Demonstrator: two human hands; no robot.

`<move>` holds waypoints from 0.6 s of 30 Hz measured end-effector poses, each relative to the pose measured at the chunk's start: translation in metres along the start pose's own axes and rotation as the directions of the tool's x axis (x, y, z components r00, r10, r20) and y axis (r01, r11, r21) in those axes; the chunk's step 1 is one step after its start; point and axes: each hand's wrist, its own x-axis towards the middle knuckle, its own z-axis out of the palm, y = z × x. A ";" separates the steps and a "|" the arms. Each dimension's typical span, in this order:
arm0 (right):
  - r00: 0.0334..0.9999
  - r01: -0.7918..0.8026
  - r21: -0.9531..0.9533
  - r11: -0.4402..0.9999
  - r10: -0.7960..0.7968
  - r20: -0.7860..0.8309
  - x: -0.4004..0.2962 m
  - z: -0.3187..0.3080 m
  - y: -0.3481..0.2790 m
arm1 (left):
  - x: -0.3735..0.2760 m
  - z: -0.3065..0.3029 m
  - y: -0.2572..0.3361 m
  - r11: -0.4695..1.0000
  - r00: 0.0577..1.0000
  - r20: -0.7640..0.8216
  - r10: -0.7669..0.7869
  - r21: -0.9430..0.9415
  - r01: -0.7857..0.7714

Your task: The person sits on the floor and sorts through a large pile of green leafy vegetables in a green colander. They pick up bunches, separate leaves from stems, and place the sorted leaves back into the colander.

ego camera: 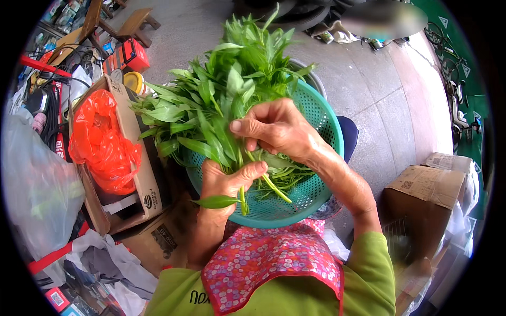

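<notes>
My left hand (225,181) holds several stems of leafy greens (237,83), which look like water spinach. Their cut ends stick out below its thumb, beside one hanging leaf (217,201). Just above, my right hand (280,126) has thumb and fingers pinched at the upper part of a stem; the fingertips partly hide it. Both hands are over a teal plastic colander (290,217). Inside it lie loose thin stems and leaves (292,170). A large leafy heap spreads past the colander's far and left rim.
Left of the colander, a cardboard box (148,197) holds a red plastic bag (106,142). A yellow-lidded tub (134,82) and a wooden stool (136,23) stand beyond. A grey basin (316,81) shows behind the colander. Cardboard boxes (425,185) are at right.
</notes>
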 end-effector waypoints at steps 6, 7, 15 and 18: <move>0.952 0.104 -0.073 0.992 -0.121 -0.282 -0.064 -0.015 0.008 | 0.008 -0.004 -0.003 0.990 0.934 -0.330 0.134 0.014 -0.137; 0.965 0.044 -0.149 0.988 -0.081 -0.248 -0.076 -0.009 0.015 | 0.009 -0.005 -0.004 0.986 0.940 -0.297 0.165 0.064 -0.153; 0.877 0.159 -0.688 0.708 -0.421 -0.231 -0.076 0.020 0.043 | 0.008 0.013 -0.013 0.993 0.993 -0.118 -0.012 -0.122 -0.002; 0.841 0.193 -0.575 0.795 -0.436 -0.320 -0.076 0.025 0.057 | 0.007 0.013 -0.019 0.973 1.000 -0.024 -0.013 -0.232 0.007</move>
